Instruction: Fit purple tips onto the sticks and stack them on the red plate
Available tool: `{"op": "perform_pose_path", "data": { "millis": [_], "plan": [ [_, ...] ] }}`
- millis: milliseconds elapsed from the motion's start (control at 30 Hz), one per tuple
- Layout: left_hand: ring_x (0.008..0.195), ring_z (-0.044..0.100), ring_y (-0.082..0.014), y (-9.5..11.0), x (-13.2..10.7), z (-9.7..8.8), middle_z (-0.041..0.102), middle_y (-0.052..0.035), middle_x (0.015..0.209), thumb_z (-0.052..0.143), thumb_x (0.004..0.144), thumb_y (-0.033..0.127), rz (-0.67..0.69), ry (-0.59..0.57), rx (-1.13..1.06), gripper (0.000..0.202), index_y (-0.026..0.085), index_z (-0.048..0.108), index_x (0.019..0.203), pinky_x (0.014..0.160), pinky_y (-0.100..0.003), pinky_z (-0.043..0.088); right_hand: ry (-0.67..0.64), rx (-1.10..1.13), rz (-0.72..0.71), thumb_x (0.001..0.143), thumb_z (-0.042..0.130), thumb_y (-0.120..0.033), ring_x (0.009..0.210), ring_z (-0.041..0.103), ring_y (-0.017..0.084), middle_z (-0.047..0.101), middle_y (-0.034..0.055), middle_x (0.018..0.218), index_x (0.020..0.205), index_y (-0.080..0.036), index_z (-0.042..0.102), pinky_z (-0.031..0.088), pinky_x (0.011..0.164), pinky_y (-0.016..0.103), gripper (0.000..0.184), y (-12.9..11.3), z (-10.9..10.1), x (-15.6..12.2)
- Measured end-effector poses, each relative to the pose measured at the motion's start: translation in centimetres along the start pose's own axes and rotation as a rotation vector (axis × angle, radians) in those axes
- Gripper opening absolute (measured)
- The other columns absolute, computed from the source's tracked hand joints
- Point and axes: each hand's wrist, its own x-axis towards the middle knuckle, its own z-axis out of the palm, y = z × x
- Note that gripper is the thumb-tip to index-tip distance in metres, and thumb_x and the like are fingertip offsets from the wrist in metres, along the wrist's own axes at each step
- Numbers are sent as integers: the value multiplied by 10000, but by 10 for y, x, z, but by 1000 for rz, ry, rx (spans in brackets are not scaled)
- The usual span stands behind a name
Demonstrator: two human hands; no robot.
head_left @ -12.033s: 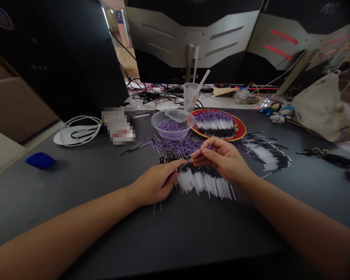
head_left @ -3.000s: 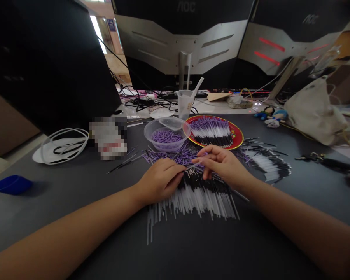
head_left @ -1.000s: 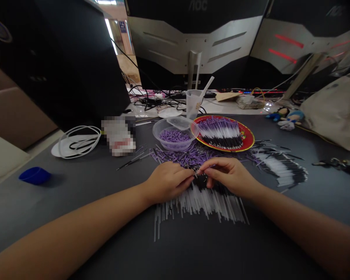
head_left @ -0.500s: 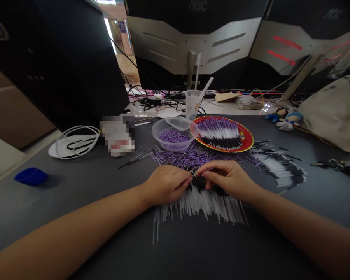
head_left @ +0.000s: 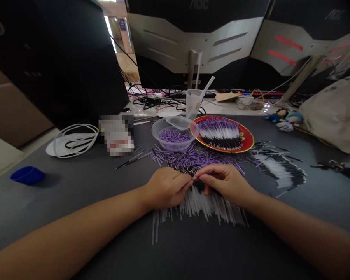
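Blue plastic cup (head_left: 27,175) far left of the red plate (head_left: 247,136), white face mask (head_left: 51,148) with looped straps closer in. Clear plastic bowl (head_left: 163,140) of purple-tipped sticks overlaps the plate's left edge. Left hand (head_left: 165,188) sits below the plate, fingers curled, almost closed; right hand (head_left: 226,182) is beside it, thumb and forefinger pinched nearly shut, fingertips (head_left: 200,177) almost meeting the left's. Whether a stick is held is too small to tell. Thin plastic sticks (head_left: 200,204) lie fanned under both hands, white shafts toward the person, dark ends toward the plate, purple-ended sticks (head_left: 192,157) beyond. Probably very light, stiff but snappable, liable to roll; best pinched by the shaft. Another fanned batch (head_left: 280,171) lies right of the plate.
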Motion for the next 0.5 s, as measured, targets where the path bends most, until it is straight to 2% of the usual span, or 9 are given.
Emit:
{"op": "perform_pose_path", "data": {
  "millis": [167, 333, 400, 500],
  "plan": [
    [459, 512, -114, 2, 2, -1, 571, 1, 536, 430, 905, 186, -39, -21, -3, 251, 144, 604, 729, 466, -254, 386, -3, -55, 5, 787, 636, -274, 518, 600, 86, 691, 5, 728, 872, -207, 714, 511, 531, 236, 134, 2, 0, 2],
    [559, 594, -126, -11, 5, -1, 638, -9, 632, 436, 919, 223, -99, -89, -32, 225, 157, 630, 825, 539, -252, 456, -14, -170, 11, 806, 598, -293, 521, 588, 98, 698, 22, 756, 958, -199, 690, 483, 506, 244, 201, 2, -13, 8],
    [622, 624, -140, -18, 4, 0, 668, -23, 699, 443, 920, 237, -145, -80, -25, 209, 158, 635, 904, 587, -266, 487, 34, -319, -33, 817, 584, -319, 512, 565, 105, 692, 30, 753, 988, -189, 681, 456, 494, 253, 236, 5, -26, 12],
    [733, 652, -158, -25, 4, 2, 697, -52, 830, 465, 914, 243, -265, -32, -50, 207, 154, 619, 1020, 677, -298, 519, 184, -687, -163, 847, 537, -322, 573, 554, 129, 692, 48, 788, 996, -189, 695, 431, 547, 279, 255, 11, -48, 19]
  ]
}}
